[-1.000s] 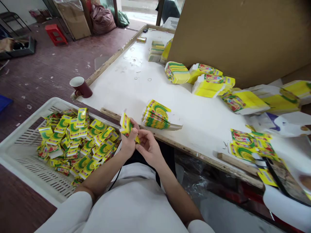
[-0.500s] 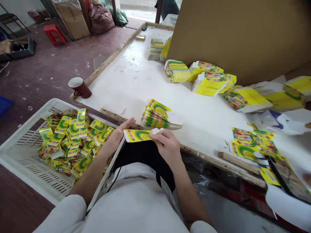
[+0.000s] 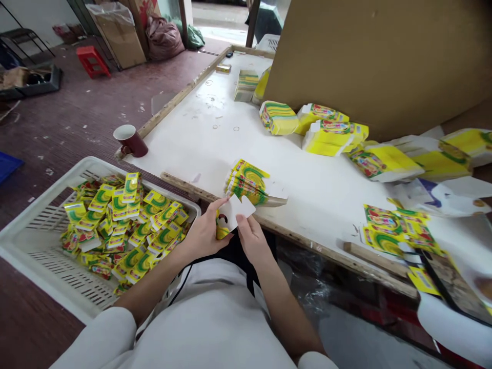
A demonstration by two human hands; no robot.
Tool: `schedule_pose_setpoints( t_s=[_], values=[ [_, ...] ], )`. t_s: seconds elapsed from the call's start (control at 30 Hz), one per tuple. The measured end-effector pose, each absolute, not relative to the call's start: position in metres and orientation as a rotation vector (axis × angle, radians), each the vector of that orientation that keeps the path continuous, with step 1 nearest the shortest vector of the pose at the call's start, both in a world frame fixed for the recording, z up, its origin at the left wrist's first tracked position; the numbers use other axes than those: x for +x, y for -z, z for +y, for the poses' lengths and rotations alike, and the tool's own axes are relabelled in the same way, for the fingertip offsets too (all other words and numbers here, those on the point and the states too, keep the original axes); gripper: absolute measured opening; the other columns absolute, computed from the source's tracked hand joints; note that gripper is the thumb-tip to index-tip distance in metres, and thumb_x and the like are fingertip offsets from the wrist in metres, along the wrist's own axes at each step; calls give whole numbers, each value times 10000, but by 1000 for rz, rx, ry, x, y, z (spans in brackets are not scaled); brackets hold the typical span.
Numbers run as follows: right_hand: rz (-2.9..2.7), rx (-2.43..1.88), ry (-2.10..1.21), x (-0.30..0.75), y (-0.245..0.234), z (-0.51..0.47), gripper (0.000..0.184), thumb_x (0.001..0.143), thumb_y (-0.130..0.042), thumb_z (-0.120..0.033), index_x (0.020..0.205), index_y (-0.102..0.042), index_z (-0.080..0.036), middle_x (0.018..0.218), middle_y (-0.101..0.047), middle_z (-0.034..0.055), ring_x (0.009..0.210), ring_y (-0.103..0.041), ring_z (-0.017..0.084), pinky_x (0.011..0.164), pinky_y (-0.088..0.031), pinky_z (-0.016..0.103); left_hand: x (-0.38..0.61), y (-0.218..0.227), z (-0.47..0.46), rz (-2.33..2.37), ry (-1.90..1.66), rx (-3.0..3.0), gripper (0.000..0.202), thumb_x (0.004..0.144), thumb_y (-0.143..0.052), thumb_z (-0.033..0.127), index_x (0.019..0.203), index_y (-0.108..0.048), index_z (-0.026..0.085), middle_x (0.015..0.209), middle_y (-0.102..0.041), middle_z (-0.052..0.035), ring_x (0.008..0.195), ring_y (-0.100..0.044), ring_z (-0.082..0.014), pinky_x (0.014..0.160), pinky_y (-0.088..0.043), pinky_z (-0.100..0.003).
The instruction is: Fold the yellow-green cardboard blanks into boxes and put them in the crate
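Note:
Between my hands, in front of my lap at the table edge, is a small yellow and green cardboard box (image 3: 229,214) with its white end flaps unfolded. My left hand (image 3: 207,233) is wrapped round the printed body, its fingers along the far side. At the white flaps, my right hand (image 3: 251,238) pinches the near edge with thumb and fingers. Just beyond lies a fanned stack of flat yellow boxes (image 3: 248,182) on the white table (image 3: 184,148). To my left, a white plastic basket (image 3: 38,256) holds many folded yellow boxes (image 3: 126,220).
A maroon mug (image 3: 131,142) stands on the table's left corner. Bundles of yellow boxes (image 3: 334,137) line the large brown cardboard panel (image 3: 376,61). More flat boxes (image 3: 395,230) lie at right near a wooden strip (image 3: 376,259). A red stool (image 3: 92,61) is on the floor.
The flat box has been turned and opened up, its white flaps now facing up. My left hand has moved right from beside it and closed round it; my right hand has shifted slightly left.

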State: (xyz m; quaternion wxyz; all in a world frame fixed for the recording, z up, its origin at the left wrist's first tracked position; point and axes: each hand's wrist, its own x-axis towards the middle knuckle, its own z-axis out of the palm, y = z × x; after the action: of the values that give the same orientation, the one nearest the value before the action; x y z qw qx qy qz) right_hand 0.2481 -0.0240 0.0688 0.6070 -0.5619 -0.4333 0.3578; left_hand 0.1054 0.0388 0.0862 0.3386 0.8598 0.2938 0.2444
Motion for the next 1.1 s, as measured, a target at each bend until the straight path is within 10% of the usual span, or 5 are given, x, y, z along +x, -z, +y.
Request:
schedule_pose_setpoints(
  t_s=[0.27, 0.5, 0.77, 1.1],
  values=[
    [-848, -1260, -959, 247, -59, -9, 547, 878, -630, -494, 1324, -582, -182, 1216, -720, 115, 1134, -677, 271, 1026, -521, 446, 112, -68, 38, 822, -642, 2249, 575, 715, -682, 203, 1197, -371, 241, 1146, -582, -68, 971, -662, -230, 778, -536, -336],
    [-1579, -1194, -945, 257, -65, -29, 717, 944, -555, -441, 1567, -239, -281, 1636, -263, 69, 1496, -292, 253, 1209, -306, 440, 111, -54, 49, 715, -597, 2054, 531, 672, -690, 181, 1147, -454, 200, 1097, -519, -76, 940, -593, -215, 800, -545, -366],
    [-1517, -1338, -543, 256, -62, -25, 297, 964, -534, -247, 1225, -671, -283, 1367, -603, 113, 1258, -599, 228, 1071, -498, 423, 105, -74, 54, 901, -606, 1953, 586, 643, -732, 211, 1152, -442, 199, 1079, -597, -65, 956, -645, -220, 828, -555, -370],
    [-1809, -1382, -852, 277, -86, -31, 239, 873, -640, -151, 1078, -718, -247, 1315, -581, 108, 1223, -586, 246, 1059, -495, 453, 102, -83, 49, 770, -480, 2301, 771, 641, -707, 118, 1345, -404, 207, 1245, -633, -109, 1125, -639, -278, 968, -538, -434]
  ],
)
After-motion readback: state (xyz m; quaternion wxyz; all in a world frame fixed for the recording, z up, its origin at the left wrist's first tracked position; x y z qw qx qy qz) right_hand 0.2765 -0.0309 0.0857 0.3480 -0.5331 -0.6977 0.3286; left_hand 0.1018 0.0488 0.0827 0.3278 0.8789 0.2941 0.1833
